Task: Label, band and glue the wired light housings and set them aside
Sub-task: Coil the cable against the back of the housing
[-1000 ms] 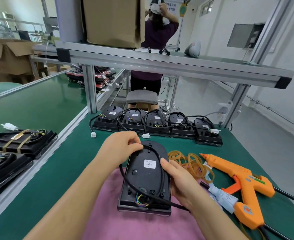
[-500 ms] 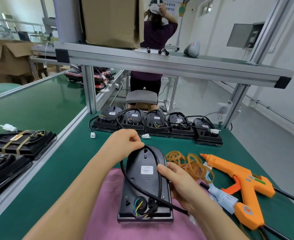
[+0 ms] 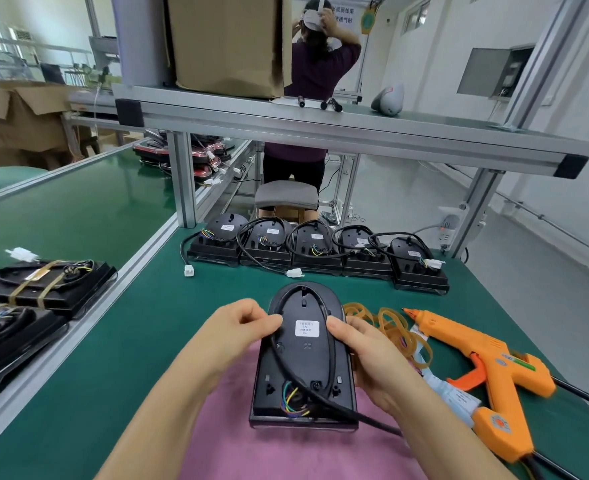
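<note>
Banded housings (image 3: 48, 287) lie at the far left on the green conveyor belt (image 3: 78, 209). They are two black ones with tan bands across them, and a white connector (image 3: 21, 253) sticks out behind the farther one. An aluminium rail (image 3: 88, 317) separates this belt from the green table (image 3: 119, 375). At the back of the table a row of five housings (image 3: 317, 258) stands side by side, with loose black cables looping over them. A small white plug (image 3: 189, 270) lies on the mat at the left end of the row.

Near the front a pink cloth (image 3: 286, 452) is spread on the table. The housing (image 3: 305, 368) held in both hands has its near end on this cloth. Its back side is up, its rounded end points away, and a white label (image 3: 307, 328) sits near its middle. Its black cable (image 3: 275, 351) starts at the coloured wires (image 3: 291, 398) at the near end, loops around the rounded end and leaves toward the right. The left hand (image 3: 241, 327) pinches the cable at the left edge of the housing, fingers curled. The right hand (image 3: 369, 355) grips the right edge of the housing, with its thumb lying on the cable there.

Just right of the housing a heap of tan rubber bands (image 3: 390, 323) lies on the table. Further right the orange glue gun (image 3: 487, 372) lies on its side, with its nozzle pointing toward the bands.
</note>
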